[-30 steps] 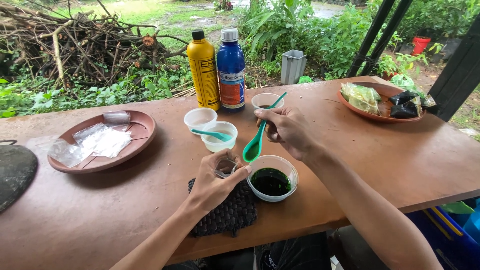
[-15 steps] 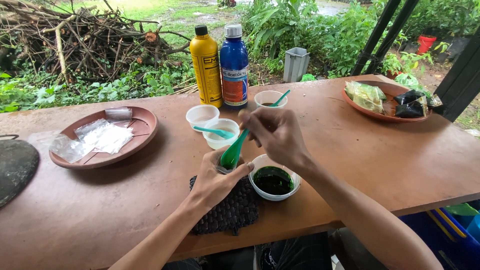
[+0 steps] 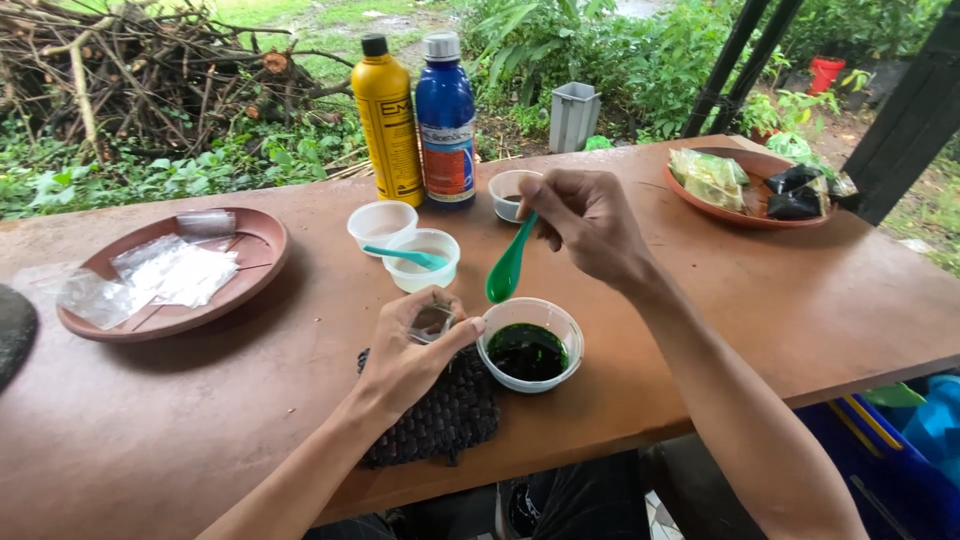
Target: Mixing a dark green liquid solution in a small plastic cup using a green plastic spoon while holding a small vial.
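Above the bowl of dark green liquid [image 3: 529, 343], right hand [image 3: 588, 222] pinches a green spoon [image 3: 509, 264], bowl-end down. Left hand [image 3: 412, 347] grips a small clear bag [image 3: 432, 322] beside it. Advice: hold the bag mouth open, steady, close under the spoon.

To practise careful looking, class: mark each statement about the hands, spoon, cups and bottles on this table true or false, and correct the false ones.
1. The right hand holds a green spoon. True.
2. The spoon hangs over a cup of dark green liquid. True.
3. The left hand grips the yellow bottle. False: it holds a small clear cup.
4. The blue bottle lies on its side. False: it stands upright.
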